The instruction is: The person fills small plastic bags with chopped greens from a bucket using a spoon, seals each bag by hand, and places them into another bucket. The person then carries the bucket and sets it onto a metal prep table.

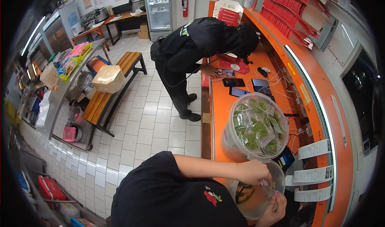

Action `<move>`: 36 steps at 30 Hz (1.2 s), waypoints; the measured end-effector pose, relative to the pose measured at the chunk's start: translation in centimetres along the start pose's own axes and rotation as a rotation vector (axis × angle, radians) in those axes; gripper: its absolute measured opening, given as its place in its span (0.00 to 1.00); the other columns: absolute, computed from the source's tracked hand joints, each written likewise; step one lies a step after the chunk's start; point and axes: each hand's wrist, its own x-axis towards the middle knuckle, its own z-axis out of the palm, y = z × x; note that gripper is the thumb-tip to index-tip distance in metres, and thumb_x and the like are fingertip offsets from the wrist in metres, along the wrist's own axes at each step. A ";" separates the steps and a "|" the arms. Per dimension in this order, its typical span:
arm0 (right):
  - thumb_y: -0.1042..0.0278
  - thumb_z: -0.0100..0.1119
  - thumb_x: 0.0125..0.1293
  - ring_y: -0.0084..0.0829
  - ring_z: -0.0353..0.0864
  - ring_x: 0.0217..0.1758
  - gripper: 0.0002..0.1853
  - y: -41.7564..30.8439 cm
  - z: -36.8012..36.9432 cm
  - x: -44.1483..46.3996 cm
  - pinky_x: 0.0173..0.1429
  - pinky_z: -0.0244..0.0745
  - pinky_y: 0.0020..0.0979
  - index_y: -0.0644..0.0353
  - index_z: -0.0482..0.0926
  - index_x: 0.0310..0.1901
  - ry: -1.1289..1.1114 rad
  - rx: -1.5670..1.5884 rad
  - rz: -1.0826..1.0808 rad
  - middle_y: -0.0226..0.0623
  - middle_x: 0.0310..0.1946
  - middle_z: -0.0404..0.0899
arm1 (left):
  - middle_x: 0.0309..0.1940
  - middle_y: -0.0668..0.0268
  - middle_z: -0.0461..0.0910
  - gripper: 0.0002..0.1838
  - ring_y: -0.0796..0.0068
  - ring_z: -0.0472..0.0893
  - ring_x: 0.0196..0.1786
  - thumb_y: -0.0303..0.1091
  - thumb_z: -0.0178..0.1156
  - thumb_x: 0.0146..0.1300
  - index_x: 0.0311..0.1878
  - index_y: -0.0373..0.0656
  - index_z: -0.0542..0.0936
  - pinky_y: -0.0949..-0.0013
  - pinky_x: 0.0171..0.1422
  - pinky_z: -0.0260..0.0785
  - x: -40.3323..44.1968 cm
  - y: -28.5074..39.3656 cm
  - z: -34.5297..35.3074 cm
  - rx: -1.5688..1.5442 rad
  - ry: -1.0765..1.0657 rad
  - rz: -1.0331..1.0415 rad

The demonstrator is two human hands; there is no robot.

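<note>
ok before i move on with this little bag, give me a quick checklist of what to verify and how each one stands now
1. Both hands on the small clear bag: ok, the left hand and right hand have their fingers on it
2. Bag over the near tub: ok, it is above the opening
3. Bag sealed: cannot tell, too small and partly covered by fingers
4. Space in the big tub: not ok, the packed green bags look heaped near the rim
5. Other person's hand away from both tubs: ok, it is at a phone further up the counter
</note>
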 end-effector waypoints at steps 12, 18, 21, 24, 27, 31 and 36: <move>0.63 0.69 0.57 0.38 0.79 0.61 0.12 -2.8 -2.6 2.0 0.77 0.21 0.62 0.55 0.87 0.42 -0.586 0.124 0.080 0.35 0.45 0.86 | 0.48 0.53 0.81 0.36 0.49 0.81 0.49 0.44 0.75 0.43 0.57 0.39 0.77 0.56 0.50 0.74 1.6 -0.1 -2.9 -0.322 -0.337 0.184; 0.67 0.66 0.61 0.38 0.84 0.50 0.07 -1.2 -1.2 3.4 0.72 0.56 0.50 0.57 0.87 0.39 -0.405 0.331 0.204 0.35 0.39 0.87 | 0.36 0.66 0.85 0.23 0.76 0.83 0.38 0.33 0.77 0.47 0.47 0.39 0.83 0.70 0.43 0.74 0.1 -1.5 -4.0 -0.657 -0.258 -0.234; 0.69 0.62 0.63 0.38 0.86 0.35 0.08 2.4 1.9 4.7 0.45 0.80 0.37 0.64 0.85 0.37 -0.322 0.301 0.570 0.41 0.30 0.85 | 0.36 0.70 0.85 0.22 0.81 0.82 0.39 0.26 0.76 0.46 0.48 0.40 0.83 0.74 0.42 0.74 -2.2 -3.7 -5.1 -0.589 -0.131 -0.184; 0.65 0.64 0.62 0.38 0.85 0.33 0.11 8.4 7.5 3.2 0.39 0.77 0.36 0.68 0.83 0.32 -0.868 -0.109 0.566 0.46 0.28 0.83 | 0.35 0.70 0.83 0.23 0.82 0.81 0.37 0.22 0.74 0.46 0.49 0.37 0.82 0.77 0.41 0.73 -3.9 -4.7 -5.3 -0.790 0.019 -0.353; 0.63 0.67 0.59 0.41 0.84 0.33 0.13 12.8 14.6 -1.1 0.39 0.77 0.38 0.68 0.81 0.30 -1.334 -0.308 0.726 0.50 0.29 0.83 | 0.34 0.69 0.82 0.24 0.82 0.80 0.34 0.20 0.73 0.45 0.50 0.34 0.82 0.79 0.40 0.73 -5.0 -4.8 -5.8 -0.875 0.123 -0.315; 0.66 0.65 0.58 0.46 0.84 0.36 0.11 13.0 17.8 -4.2 0.41 0.79 0.43 0.67 0.81 0.31 -1.408 -0.073 1.052 0.52 0.33 0.83 | 0.34 0.66 0.82 0.27 0.79 0.82 0.34 0.18 0.73 0.42 0.50 0.33 0.81 0.78 0.38 0.73 -7.2 -6.0 -6.4 -0.810 0.253 -0.304; 0.74 0.59 0.58 0.45 0.83 0.43 0.13 8.6 14.5 -0.7 0.47 0.79 0.44 0.63 0.77 0.46 -0.988 -0.276 0.282 0.48 0.40 0.82 | 0.29 0.64 0.82 0.26 0.78 0.81 0.31 0.24 0.75 0.43 0.49 0.32 0.80 0.77 0.33 0.71 -10.2 -7.4 -7.4 -0.887 0.403 -0.411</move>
